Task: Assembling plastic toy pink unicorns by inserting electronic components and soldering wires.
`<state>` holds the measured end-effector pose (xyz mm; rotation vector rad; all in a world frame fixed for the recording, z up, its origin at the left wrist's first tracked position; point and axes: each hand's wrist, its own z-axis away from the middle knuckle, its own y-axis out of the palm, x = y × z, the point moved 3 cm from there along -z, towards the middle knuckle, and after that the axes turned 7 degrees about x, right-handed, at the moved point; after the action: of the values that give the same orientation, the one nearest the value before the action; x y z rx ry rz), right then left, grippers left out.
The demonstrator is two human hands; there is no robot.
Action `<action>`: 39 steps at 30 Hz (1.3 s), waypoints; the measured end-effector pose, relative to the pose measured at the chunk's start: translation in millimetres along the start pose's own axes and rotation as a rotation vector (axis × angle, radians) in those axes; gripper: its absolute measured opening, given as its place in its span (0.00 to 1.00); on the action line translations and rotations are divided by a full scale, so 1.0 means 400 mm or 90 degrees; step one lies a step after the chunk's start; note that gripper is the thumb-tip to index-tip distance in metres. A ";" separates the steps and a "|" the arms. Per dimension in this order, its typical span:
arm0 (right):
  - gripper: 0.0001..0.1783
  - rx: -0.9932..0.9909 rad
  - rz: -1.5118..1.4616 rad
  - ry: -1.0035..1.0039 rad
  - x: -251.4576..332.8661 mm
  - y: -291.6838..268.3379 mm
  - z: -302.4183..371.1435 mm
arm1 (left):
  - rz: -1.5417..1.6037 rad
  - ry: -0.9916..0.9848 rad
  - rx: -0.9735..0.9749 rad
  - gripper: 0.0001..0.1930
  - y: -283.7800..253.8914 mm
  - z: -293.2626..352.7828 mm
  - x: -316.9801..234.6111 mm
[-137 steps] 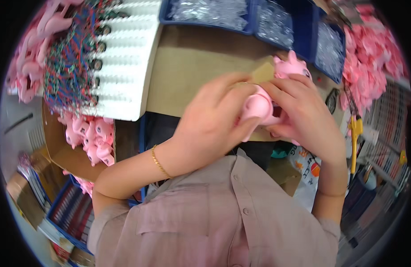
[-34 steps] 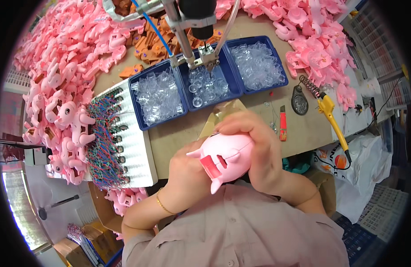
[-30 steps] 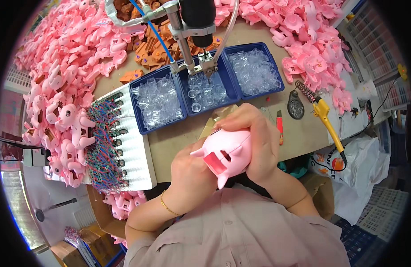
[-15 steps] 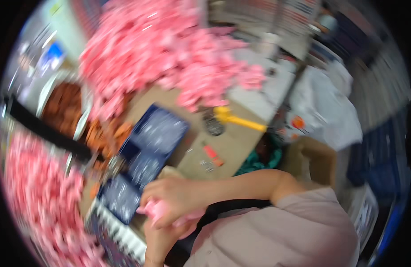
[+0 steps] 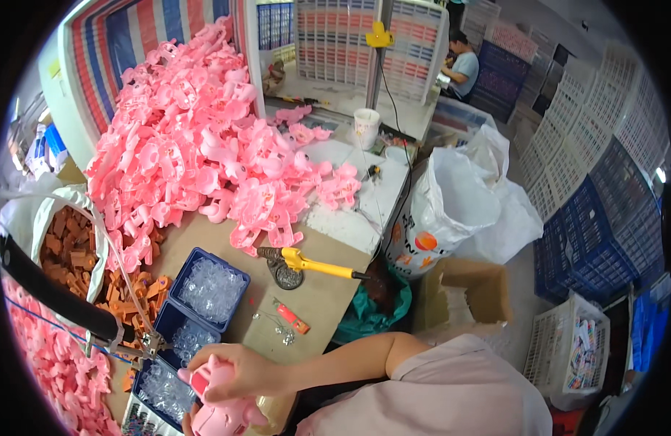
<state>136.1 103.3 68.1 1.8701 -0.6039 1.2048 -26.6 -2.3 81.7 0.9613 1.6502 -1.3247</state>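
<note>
My right hand [image 5: 237,370] is closed over the top of a pink plastic pig toy [image 5: 217,416] at the lower edge of the picture, my forearm reaching in from the right. My left hand is not visible; it may be below the toy, outside the picture. Just left of the toy is a row of blue trays [image 5: 208,289] filled with small clear plastic parts. A black machine arm [image 5: 52,298] with a metal tip [image 5: 150,345] hangs over the trays.
A big heap of pink toy shells [image 5: 204,160] covers the far bench. Orange-brown parts fill a white bag [image 5: 66,254]. A yellow-handled tool [image 5: 310,264] lies on the cardboard top. Right: white sack [image 5: 459,196], cardboard box [image 5: 466,298], crates [image 5: 589,232]. Another person [image 5: 462,65] sits far back.
The view has swung to the right and up, so the bench now lies at the left and the floor with sack and crates shows. The pig toy stays in my hands, low in the picture.
</note>
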 end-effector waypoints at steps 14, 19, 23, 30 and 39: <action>0.50 0.095 0.206 -0.142 -0.036 -0.046 0.016 | 0.055 0.218 -0.036 0.36 -0.039 -0.018 0.027; 0.47 0.119 0.176 -0.130 -0.063 -0.001 0.010 | 0.011 0.225 -0.103 0.34 -0.073 0.024 0.032; 0.48 0.109 0.189 -0.089 -0.075 -0.011 0.011 | 0.012 0.235 -0.110 0.33 -0.080 0.026 0.050; 0.45 0.442 0.545 -0.289 0.060 0.108 -0.072 | -0.353 0.203 0.080 0.30 -0.146 0.018 0.031; 0.42 0.392 0.538 -0.225 0.034 0.197 -0.074 | 0.292 0.035 -0.045 0.25 -0.111 -0.003 0.123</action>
<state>68.1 84.5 116.3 2.4714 -1.4468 1.7343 -86.7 -4.7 53.9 1.2515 1.3942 -0.9320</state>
